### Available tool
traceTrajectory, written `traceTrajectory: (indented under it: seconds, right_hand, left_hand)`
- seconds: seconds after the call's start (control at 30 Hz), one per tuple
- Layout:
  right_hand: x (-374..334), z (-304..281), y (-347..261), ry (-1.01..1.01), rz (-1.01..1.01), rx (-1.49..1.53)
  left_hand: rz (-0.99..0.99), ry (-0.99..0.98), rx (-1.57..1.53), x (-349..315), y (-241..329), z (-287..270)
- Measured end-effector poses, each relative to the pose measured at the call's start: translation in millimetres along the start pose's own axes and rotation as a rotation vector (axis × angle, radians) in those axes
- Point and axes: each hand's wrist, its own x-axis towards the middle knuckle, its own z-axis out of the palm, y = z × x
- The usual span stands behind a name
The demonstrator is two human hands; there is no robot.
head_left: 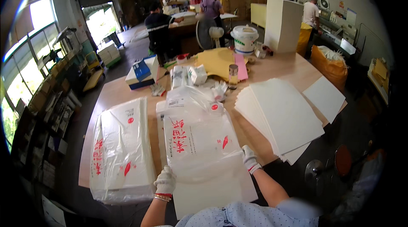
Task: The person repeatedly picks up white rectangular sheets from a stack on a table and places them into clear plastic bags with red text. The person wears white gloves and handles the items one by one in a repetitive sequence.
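Observation:
A clear plastic bag (199, 130) with red print lies in front of me, with white paper sheets (212, 193) sticking out of its near end. My left hand (165, 180), in a white knit glove, is closed on the bag's near left edge. At its near right edge my right hand (250, 159), gloved the same way, is closed too; the fingertips of both hands are partly hidden. To the left lies a full plastic-wrapped paper pack (121, 146) with similar red print. A fanned stack of white sheets (284, 114) rests on the right.
Farther back on the wooden table (108, 93) are a blue box (142, 70), yellow paper (216, 59), a small jar (233, 76), a white bucket (245, 39) and a fan (205, 33). A loose sheet (324, 98) overhangs the right edge. Several people work beyond. A stool (342, 160) stands at right.

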Motion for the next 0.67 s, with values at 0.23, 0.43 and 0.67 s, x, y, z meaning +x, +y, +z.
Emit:
traceTrajectory:
  seconds: [0.23,0.43,0.67]
  right_hand:
    - [-24.8,-29.0,-40.5,-0.214,0.000,0.174]
    - [-25.8,-33.8,-27.8,-0.492,-0.335,-0.001]
    - [-97.5,-99.2,-27.1,-0.496,-0.113,-0.035]
  left_hand:
    - [0.038,0.025,0.214,-79.7,-7.8,-19.8]
    - [-0.013,-0.066,0.153,-98.2,7.6,-41.3]
    - [0.123,-0.218,0.089,-169.8,-9.8,-45.2]
